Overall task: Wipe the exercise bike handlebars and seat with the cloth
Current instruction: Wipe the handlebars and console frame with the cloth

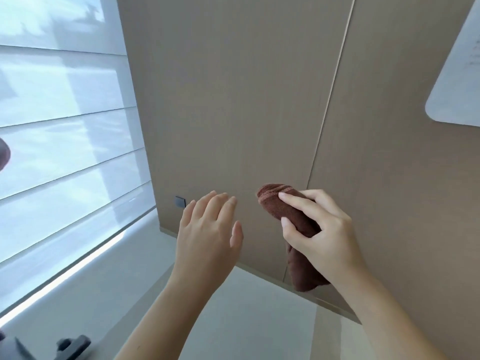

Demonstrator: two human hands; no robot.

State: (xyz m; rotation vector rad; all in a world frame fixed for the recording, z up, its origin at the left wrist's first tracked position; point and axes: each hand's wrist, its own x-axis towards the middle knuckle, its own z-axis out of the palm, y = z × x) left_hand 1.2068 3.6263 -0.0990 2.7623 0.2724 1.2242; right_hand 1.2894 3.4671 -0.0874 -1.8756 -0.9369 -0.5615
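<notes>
My right hand (322, 229) fingers grip the rolled brown terry cloth (288, 214); left hand (207, 235) open, empty. Wiping not started; bike handlebars aren't in view, need locating.

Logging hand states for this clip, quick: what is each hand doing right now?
Left hand: open, fingers straight, holding nothing.
Right hand: grips the brown cloth.
</notes>
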